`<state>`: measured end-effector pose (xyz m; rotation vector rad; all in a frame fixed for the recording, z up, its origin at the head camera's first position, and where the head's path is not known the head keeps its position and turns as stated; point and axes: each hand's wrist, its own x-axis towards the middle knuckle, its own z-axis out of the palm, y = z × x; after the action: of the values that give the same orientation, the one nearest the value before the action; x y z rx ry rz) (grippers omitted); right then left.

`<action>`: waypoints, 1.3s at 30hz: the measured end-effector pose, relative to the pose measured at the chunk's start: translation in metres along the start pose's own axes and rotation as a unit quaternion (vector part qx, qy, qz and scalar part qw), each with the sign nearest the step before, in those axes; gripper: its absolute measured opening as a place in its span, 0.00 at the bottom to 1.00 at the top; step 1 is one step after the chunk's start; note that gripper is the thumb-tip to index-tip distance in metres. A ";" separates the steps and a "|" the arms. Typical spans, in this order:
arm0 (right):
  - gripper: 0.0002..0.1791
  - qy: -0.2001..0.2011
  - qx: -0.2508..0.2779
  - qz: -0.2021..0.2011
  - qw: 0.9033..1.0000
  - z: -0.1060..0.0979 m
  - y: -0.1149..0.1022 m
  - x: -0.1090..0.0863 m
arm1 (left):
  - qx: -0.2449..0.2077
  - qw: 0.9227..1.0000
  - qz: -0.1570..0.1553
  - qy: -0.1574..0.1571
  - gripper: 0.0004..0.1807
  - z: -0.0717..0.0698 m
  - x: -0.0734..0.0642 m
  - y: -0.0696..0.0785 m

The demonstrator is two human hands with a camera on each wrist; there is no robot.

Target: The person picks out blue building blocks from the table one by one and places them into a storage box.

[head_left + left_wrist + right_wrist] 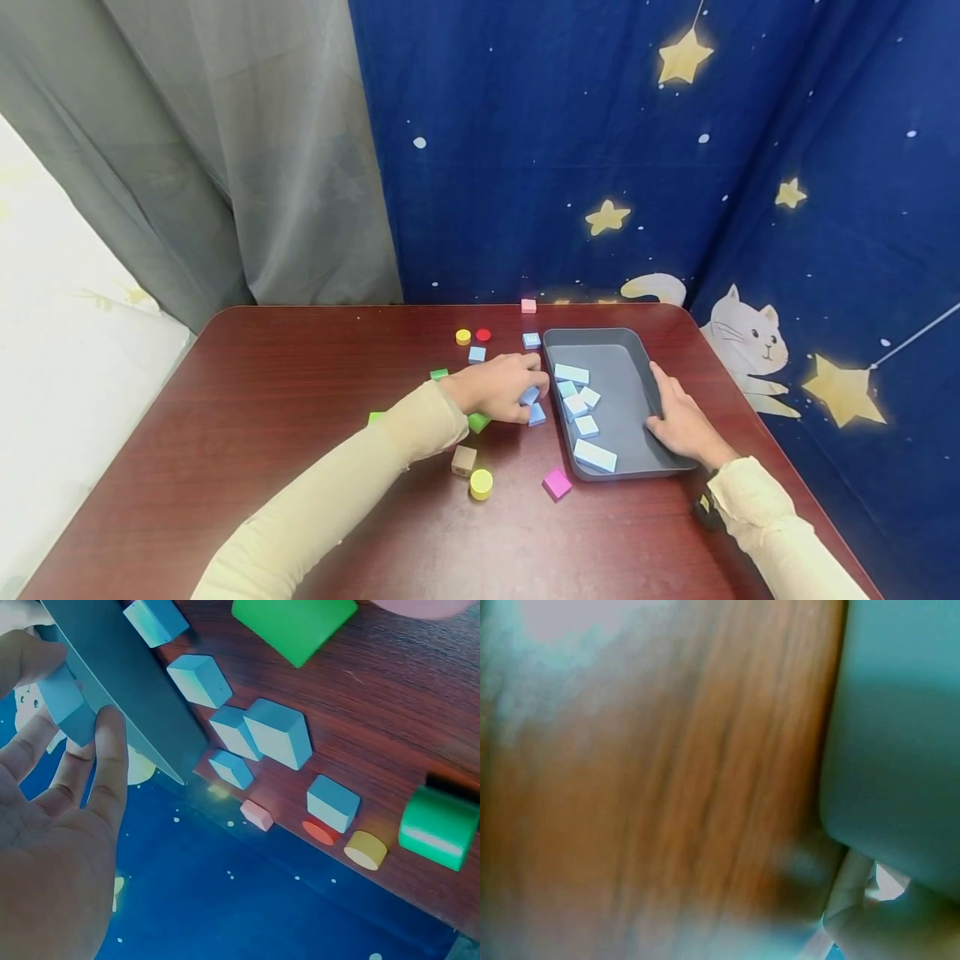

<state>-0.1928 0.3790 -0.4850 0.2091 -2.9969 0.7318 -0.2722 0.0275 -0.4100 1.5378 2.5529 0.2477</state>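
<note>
My left hand (498, 387) pinches a blue block (66, 705) between thumb and fingertips, just left of the grey tray's near-side wall. Another blue block (536, 414) lies on the table below those fingers. Several light blue blocks, among them a long one (596, 456), lie along the left side inside the grey tray (630, 354). On the tray's right rim, my right hand (682, 421) grips with the thumb inside and the fingers outside. Only part of that hand shows in the right wrist view, under the tray corner (900, 765).
On the dark red table (300, 367) lie a magenta block (557, 484), a wooden cube (463, 461), yellow cylinders (482, 484), a red disc (483, 335), green blocks (477, 422) and a pink block (528, 307) at the back edge. Behind hangs a blue curtain (525, 167).
</note>
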 end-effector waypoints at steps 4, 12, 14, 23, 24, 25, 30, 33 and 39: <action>0.54 -0.002 0.003 0.002 1.000 0.000 0.001 0.000 | -0.003 1.000 -0.001 -0.007 0.21 0.000 0.004 0.003; 0.54 -0.001 0.001 0.000 1.000 0.000 0.003 0.001 | 0.002 1.000 0.014 -0.002 0.21 0.000 0.012 0.009; 0.54 -0.002 0.001 0.000 1.000 0.000 0.003 0.001 | 0.010 1.000 0.017 0.001 0.21 0.001 0.014 0.011; 0.54 -0.003 0.002 -0.001 1.000 0.000 0.003 0.001 | 0.018 1.000 0.022 -0.003 0.21 0.000 0.026 0.023; 0.54 -0.003 0.002 0.000 1.000 0.000 0.003 0.001 | 0.018 1.000 0.024 -0.002 0.21 0.000 0.027 0.025; 0.54 -0.004 0.002 0.001 1.000 0.001 0.004 0.001 | 0.019 0.999 0.027 -0.002 0.21 0.000 0.028 0.026; 0.54 -0.005 0.007 0.004 1.000 0.000 0.002 0.001 | 0.019 0.999 0.028 -0.002 0.21 0.005 0.037 0.033; 0.54 -0.004 0.007 0.003 1.000 -0.001 0.001 0.001 | 0.016 1.000 0.026 -0.004 0.21 0.009 0.041 0.037; 0.53 0.011 0.007 -0.004 1.000 0.002 0.004 0.000 | 0.028 0.999 0.036 0.000 0.21 0.017 0.048 0.044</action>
<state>-0.1933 0.3816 -0.4884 0.2133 -2.9687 0.7500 -0.2528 0.0918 -0.4186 1.6506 2.5280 0.1848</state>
